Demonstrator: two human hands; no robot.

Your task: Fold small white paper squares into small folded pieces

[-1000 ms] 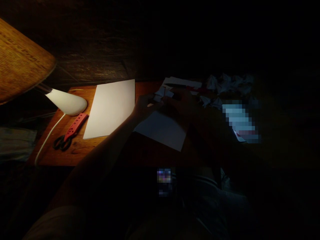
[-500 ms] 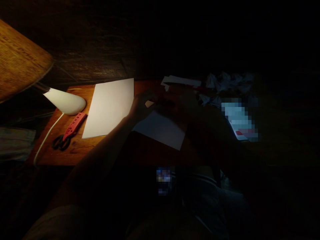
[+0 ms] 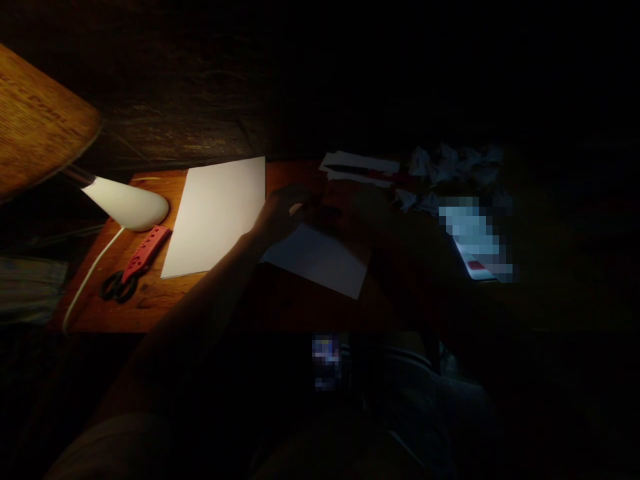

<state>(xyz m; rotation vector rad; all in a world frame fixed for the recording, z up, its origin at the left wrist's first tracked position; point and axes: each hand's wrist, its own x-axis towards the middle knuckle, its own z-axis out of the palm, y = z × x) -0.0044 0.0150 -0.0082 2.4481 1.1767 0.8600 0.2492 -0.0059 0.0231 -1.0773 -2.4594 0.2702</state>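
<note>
The scene is very dark, lit only from the left. My left hand (image 3: 285,210) and my right hand (image 3: 357,207) meet over the far edge of a white sheet of paper (image 3: 320,257) on the wooden table (image 3: 150,307). The left fingers are curled, pinching a small pale scrap that barely shows. My right hand lies in deep shadow and its fingers cannot be made out. A second, larger white sheet (image 3: 215,213) lies flat just left of my left hand.
A white lamp base (image 3: 125,203) with its cord stands at the left, under a brown lampshade (image 3: 35,127). Scissors with a red sheath (image 3: 133,263) lie beside it. Crumpled paper scraps (image 3: 450,167) and flat strips (image 3: 360,167) lie at the back right.
The folded white piece seen between my hands a second ago is now almost fully covered by them. My hands have drawn closer together. The view has drifted slightly.
</note>
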